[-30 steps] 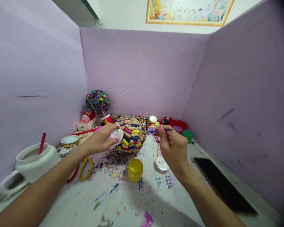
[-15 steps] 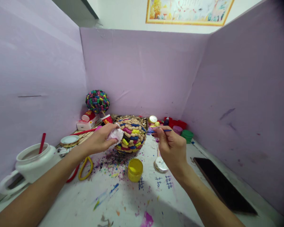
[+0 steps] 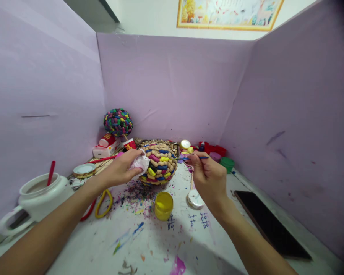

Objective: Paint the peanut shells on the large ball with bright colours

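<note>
A dome of peanut shells [image 3: 159, 163], partly painted yellow, blue, pink and black, sits at the middle of the paint-spattered table [image 3: 149, 240]. My left hand [image 3: 122, 168] is closed on a crumpled white tissue [image 3: 140, 163] pressed against the dome's left side. My right hand [image 3: 208, 175] pinches a thin blue paintbrush [image 3: 195, 157], its tip pointing left at the dome's right side. An open yellow paint pot [image 3: 163, 205] stands just in front of the dome, with a white lid [image 3: 195, 198] beside it.
A fully painted shell ball [image 3: 118, 122] stands at the back left above a tissue box [image 3: 106, 149]. A white jug [image 3: 36, 196] with a red stick is at the left. Paint pots [image 3: 216, 154] line the back right. A black phone [image 3: 271, 225] lies at the right. Purple partitions enclose the table.
My right hand with the brush has shifted slightly left and nearer the dome. My left hand stays on the tissue.
</note>
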Motion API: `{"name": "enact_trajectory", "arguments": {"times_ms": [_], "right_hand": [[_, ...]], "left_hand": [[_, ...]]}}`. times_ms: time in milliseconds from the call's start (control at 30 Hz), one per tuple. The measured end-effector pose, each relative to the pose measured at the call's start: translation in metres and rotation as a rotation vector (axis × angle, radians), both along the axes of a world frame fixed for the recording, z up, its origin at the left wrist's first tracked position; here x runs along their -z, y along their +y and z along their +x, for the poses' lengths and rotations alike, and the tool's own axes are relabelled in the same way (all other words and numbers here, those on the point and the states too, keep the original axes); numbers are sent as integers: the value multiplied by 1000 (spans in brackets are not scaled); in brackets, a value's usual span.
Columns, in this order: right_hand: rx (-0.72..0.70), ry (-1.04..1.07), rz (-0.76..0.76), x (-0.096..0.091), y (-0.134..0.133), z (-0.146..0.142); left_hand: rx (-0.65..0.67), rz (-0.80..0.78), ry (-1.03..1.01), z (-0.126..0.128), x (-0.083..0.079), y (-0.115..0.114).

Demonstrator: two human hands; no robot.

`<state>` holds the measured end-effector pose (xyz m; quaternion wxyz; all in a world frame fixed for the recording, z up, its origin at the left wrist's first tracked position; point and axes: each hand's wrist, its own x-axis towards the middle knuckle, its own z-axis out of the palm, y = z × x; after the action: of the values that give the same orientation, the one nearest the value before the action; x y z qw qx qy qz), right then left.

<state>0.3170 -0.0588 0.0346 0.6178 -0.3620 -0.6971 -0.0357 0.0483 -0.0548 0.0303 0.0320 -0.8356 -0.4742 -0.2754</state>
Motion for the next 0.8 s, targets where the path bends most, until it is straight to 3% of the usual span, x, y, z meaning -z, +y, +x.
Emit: {"name": "enact_trajectory", "arguments": {"times_ms": [400, 600, 800], "right_hand": [[-4, 7, 17, 2, 4, 1], [-79, 136, -43, 0, 3, -1], [-94, 170, -47, 0, 2, -1]], "left_hand": [[5, -1, -8, 1, -1, 0], [3, -12, -25, 1, -1, 0], [-32, -10, -99, -18, 8, 15]]}}
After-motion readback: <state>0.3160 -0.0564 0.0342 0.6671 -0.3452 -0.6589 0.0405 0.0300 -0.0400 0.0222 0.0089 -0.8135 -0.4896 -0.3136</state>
